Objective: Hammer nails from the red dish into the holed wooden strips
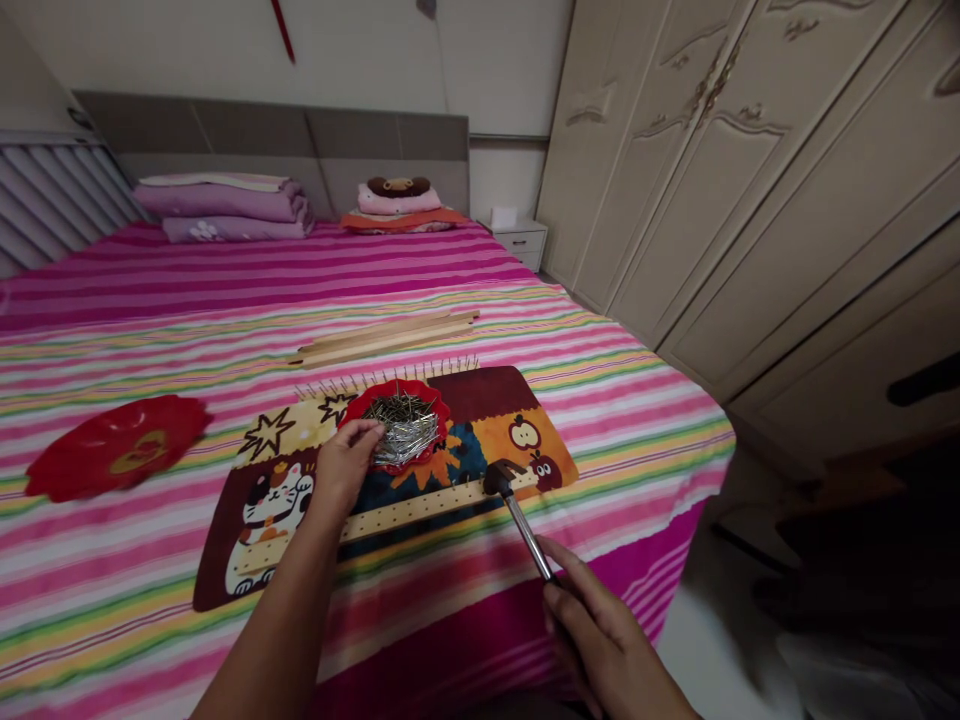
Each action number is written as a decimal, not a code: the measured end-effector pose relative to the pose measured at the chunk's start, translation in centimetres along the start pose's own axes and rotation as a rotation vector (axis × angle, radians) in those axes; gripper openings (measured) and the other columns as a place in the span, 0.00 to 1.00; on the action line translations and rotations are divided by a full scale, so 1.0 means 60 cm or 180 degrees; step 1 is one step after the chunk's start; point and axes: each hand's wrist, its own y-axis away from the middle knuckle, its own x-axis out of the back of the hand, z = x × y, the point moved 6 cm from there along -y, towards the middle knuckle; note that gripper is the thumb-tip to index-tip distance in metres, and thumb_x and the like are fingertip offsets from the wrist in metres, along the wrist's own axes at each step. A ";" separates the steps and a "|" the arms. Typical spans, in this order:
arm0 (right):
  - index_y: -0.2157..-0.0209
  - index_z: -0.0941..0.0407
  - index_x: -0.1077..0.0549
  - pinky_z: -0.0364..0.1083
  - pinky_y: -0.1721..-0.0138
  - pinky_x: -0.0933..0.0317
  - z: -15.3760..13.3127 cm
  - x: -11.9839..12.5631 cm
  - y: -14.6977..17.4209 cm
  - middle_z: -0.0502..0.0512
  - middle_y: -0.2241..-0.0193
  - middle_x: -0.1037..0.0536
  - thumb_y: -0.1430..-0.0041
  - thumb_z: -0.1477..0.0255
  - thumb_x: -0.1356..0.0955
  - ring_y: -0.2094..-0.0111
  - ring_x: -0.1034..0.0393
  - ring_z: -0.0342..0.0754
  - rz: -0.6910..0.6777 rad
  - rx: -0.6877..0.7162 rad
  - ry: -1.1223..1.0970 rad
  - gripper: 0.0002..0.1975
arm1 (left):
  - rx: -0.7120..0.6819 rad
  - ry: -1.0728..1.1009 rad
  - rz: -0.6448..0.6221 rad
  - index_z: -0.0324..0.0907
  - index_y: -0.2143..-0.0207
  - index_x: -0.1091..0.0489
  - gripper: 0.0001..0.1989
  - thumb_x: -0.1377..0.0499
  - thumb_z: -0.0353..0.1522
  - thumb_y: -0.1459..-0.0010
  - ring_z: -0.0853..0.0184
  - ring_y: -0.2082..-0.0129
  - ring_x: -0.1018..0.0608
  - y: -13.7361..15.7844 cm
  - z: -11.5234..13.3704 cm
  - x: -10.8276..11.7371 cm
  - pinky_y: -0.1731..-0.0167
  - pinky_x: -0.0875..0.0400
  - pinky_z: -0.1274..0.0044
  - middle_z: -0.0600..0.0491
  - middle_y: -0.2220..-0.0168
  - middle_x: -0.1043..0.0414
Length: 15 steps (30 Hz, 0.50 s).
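Note:
My right hand (600, 630) is closed around the dark handle of a claw hammer (527, 525). Its dark head is over the right part of a pale wooden strip (420, 508) dotted with rows of small holes or marks. At the left edge of a red scalloped dish (445, 412), my left hand (349, 465) has its fingertips drawn together against a heap of nails (409, 440), silver and darker ones. Whether a nail is between those fingers cannot be made out. My left forearm hides part of the strip, which lies across a printed mat (214, 560).
Behind the dish, a row of nails (390, 375) stands upright. Several bare wooden strips (382, 340) lie farther back on the striped bed (637, 400). A second red dish (120, 445) is at left. Folded bedding (225, 207) sits near the headboard; wardrobes (675, 180) line the right.

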 end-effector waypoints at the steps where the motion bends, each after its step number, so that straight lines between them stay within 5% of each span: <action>1: 0.41 0.54 0.42 0.36 0.91 0.60 -0.001 0.000 0.001 0.41 0.86 0.40 0.43 0.57 0.37 0.90 0.53 0.37 0.0001 0.0003 -0.0019 0.31 | 0.0121 0.0258 -0.0003 0.40 0.72 0.30 0.17 0.36 0.41 0.65 0.74 0.80 0.32 0.002 0.001 -0.001 0.80 0.39 0.81 0.58 0.78 0.30; 8: 0.42 0.57 0.41 0.37 0.90 0.62 -0.010 -0.008 0.004 0.39 0.89 0.41 0.43 0.59 0.37 0.90 0.53 0.37 -0.0086 0.0018 -0.0159 0.29 | 0.0464 0.1112 -0.0064 0.39 0.61 0.34 0.28 0.32 0.34 0.69 0.77 0.84 0.34 0.027 0.004 -0.004 0.86 0.43 0.84 0.59 0.80 0.31; 15: 0.40 0.57 0.44 0.37 0.89 0.62 -0.003 -0.005 0.001 0.41 0.87 0.37 0.43 0.59 0.37 0.89 0.53 0.36 -0.0037 -0.0063 -0.0109 0.32 | 0.0829 0.0999 -0.0341 0.35 0.69 0.27 0.20 0.33 0.32 0.71 0.74 0.77 0.27 0.052 -0.002 -0.016 0.77 0.32 0.81 0.52 0.74 0.26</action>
